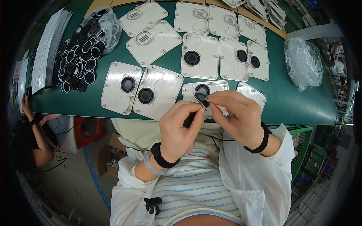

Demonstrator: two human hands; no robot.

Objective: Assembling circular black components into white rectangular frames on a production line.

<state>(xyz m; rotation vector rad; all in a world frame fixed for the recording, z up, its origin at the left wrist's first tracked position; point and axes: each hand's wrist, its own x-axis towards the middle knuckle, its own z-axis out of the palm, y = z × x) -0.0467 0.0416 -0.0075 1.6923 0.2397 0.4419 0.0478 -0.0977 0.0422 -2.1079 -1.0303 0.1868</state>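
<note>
Both my hands meet over the near edge of the green table. Between the fingertips of my right hand [235,111] is a thin black disc with a pale rim [201,99], tilted on edge. My left hand [180,122] pinches the lower edge of that same disc. A second black round piece [189,120] is tucked in my left palm, partly hidden by the fingers. Just beyond my hands lies a white plastic panel [190,90] with a black round part on it, partly covered by them. Nearby white panels [160,81] carry similar black round parts [146,96].
A heap of black discs with white rims [77,60] spills from a clear bag [110,30] at the left. Beside it stand stacked white sheets [49,49]. More white panels [154,45] fill the table's far side. A crumpled clear bag [302,62] lies right. A person's arm [29,109] shows far left.
</note>
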